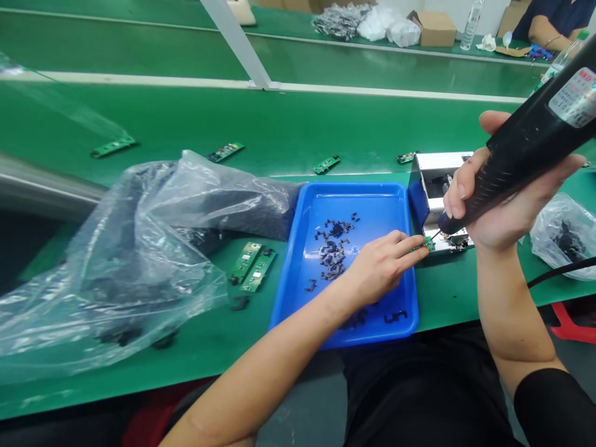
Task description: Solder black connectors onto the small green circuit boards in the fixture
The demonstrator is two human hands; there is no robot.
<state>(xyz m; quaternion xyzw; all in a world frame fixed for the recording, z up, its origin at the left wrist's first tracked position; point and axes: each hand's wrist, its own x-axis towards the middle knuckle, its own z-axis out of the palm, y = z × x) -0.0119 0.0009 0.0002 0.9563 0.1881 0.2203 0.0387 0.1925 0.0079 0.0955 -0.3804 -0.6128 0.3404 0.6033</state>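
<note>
My right hand (pixel 507 192) is wrapped round a black electric screwdriver (pixel 526 136), its bit pointing down and left. The bit's tip reaches a small green circuit board (pixel 429 244), whose far end shows beyond my left fingertips. My left hand (pixel 384 264) pinches this board, with most of it hidden under the fingers. Just behind sits a silver box-shaped machine (pixel 440 162), close to the bit. Below my left forearm and hand lies a blue tray (pixel 302 217) with many small black plastic clips (pixel 331 257) in it.
Left of the tray are two circuit boards (pixel 257 271) and a large clear bag (pixel 153 248) of dark parts. More boards (pixel 327 164) lie along the green strip behind. A small bag (pixel 570 236) of black parts is at right. Another person's arm (pixel 552 34) rests at the far right.
</note>
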